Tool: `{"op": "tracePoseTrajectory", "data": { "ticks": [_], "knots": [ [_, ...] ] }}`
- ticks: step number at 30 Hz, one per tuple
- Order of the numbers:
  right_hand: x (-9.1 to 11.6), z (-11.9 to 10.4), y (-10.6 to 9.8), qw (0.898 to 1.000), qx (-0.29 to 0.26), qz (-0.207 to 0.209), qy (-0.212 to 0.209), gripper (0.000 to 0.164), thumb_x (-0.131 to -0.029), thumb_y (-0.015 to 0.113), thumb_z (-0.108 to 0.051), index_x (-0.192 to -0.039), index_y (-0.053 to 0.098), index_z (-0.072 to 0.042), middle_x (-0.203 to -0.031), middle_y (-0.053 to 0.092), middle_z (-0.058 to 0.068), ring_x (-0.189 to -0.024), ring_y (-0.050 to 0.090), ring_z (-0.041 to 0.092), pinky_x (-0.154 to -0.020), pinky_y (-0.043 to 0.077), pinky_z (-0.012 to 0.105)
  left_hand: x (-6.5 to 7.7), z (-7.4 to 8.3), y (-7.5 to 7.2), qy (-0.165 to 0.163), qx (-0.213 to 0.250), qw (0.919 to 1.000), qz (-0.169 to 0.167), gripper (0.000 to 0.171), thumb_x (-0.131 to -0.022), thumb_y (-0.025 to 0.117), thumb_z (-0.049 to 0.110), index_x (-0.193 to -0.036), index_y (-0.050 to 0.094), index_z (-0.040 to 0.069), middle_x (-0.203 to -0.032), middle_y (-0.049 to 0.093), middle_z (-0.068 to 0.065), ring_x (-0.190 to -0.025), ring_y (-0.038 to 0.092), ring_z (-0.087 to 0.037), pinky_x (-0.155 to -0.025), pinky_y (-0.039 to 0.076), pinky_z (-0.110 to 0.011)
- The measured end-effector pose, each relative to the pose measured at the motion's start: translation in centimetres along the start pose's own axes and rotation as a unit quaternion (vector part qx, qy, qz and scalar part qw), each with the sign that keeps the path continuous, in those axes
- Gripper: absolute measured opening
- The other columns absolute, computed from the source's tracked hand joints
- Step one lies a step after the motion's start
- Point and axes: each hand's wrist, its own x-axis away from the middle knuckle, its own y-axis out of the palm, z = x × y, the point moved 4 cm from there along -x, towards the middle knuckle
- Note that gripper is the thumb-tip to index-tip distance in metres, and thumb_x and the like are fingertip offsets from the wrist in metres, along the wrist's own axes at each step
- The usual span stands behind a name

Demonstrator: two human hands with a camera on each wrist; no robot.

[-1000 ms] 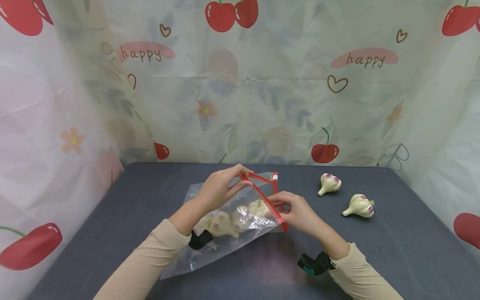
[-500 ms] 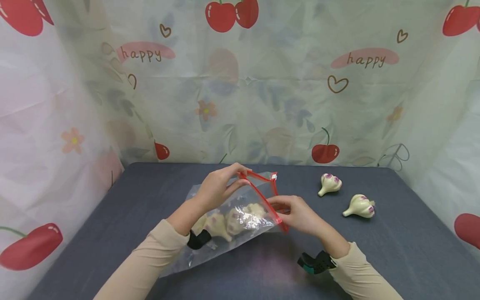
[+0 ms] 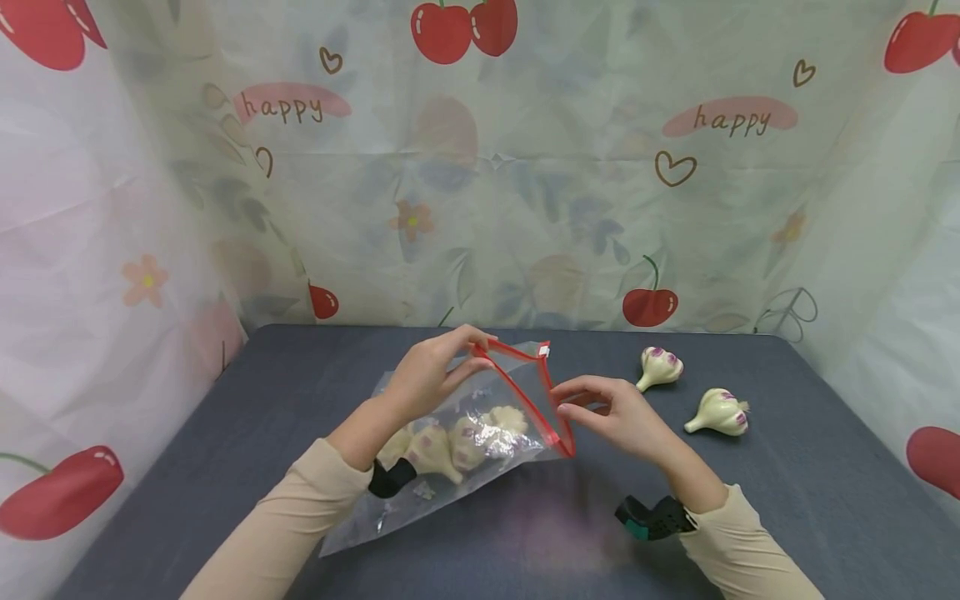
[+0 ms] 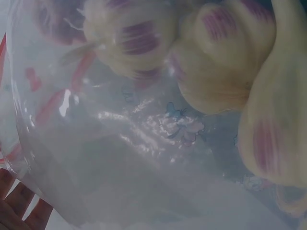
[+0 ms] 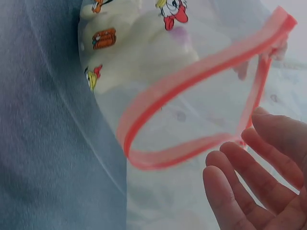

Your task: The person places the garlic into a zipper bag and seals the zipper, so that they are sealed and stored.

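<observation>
A clear zip bag [image 3: 457, 492] with a red zip edge lies slanted over the table, its mouth parted toward the right. Several garlic bulbs [image 3: 431, 450] with purple patches sit inside it; close up they fill the top of the left wrist view, as bulbs [image 4: 216, 57] behind the plastic. My left hand [image 3: 433, 371] pinches the upper corner of the red edge between thumb and fingers. Just outside the mouth is my right hand [image 3: 611, 412], holding nothing, its fingers loosely bent. In the right wrist view those fingers [image 5: 254, 177] are beside the red rim [image 5: 177, 153].
Two loose garlic bulbs, one farther back [image 3: 660, 367] and one nearer [image 3: 720, 412], lie on the dark table [image 3: 795, 500] at the right. A patterned curtain [image 3: 495, 250] encloses the back and sides. A black strap device [image 3: 654, 518] is on the right wrist.
My right hand has drawn back out of the bag's mouth, moving slightly right and up. A garlic bulb stays inside near the mouth. The left hand has shifted slightly left with the edge.
</observation>
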Motion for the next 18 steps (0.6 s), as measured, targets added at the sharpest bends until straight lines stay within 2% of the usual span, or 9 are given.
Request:
{"op": "tracePoseTrajectory", "data": {
  "ticks": [5, 10, 18],
  "knots": [
    [0.5, 0.6, -1.0, 1.0, 0.005, 0.022, 0.006, 0.025, -0.088, 0.065, -0.019, -0.111, 0.066, -0.009, -0.109, 0.068, 0.01, -0.091, 0.065, 0.004, -0.079, 0.052, 0.024, 0.1, -0.1, -0.1, 0.0, -0.003, 1.0, -0.004, 0.022, -0.084, 0.068, 0.018, -0.1, 0.055, 0.01, -0.102, 0.07, -0.004, -0.083, 0.068, -0.016, -0.063, 0.048, -0.025],
    [1.0, 1.5, -2.1, 0.999, 0.017, 0.045, 0.019, 0.024, -0.088, 0.065, -0.018, -0.11, 0.065, -0.008, -0.107, 0.069, 0.008, -0.089, 0.064, -0.001, -0.077, 0.052, 0.022, 0.3, -0.2, -0.2, -0.005, -0.004, 0.9999, -0.009, 0.024, -0.084, 0.068, 0.018, -0.101, 0.055, 0.009, -0.103, 0.07, -0.005, -0.088, 0.069, -0.018, -0.064, 0.049, -0.026],
    [1.8, 2.8, -3.9, 0.996, 0.035, 0.074, 0.04, 0.024, -0.089, 0.065, -0.019, -0.11, 0.065, -0.008, -0.107, 0.068, 0.012, -0.087, 0.064, -0.002, -0.074, 0.052, 0.021, 0.5, -0.4, -0.5, -0.007, -0.006, 1.0, -0.002, 0.024, -0.084, 0.068, 0.018, -0.102, 0.055, 0.01, -0.104, 0.069, -0.004, -0.092, 0.069, -0.018, -0.067, 0.051, -0.029]
  ]
}}
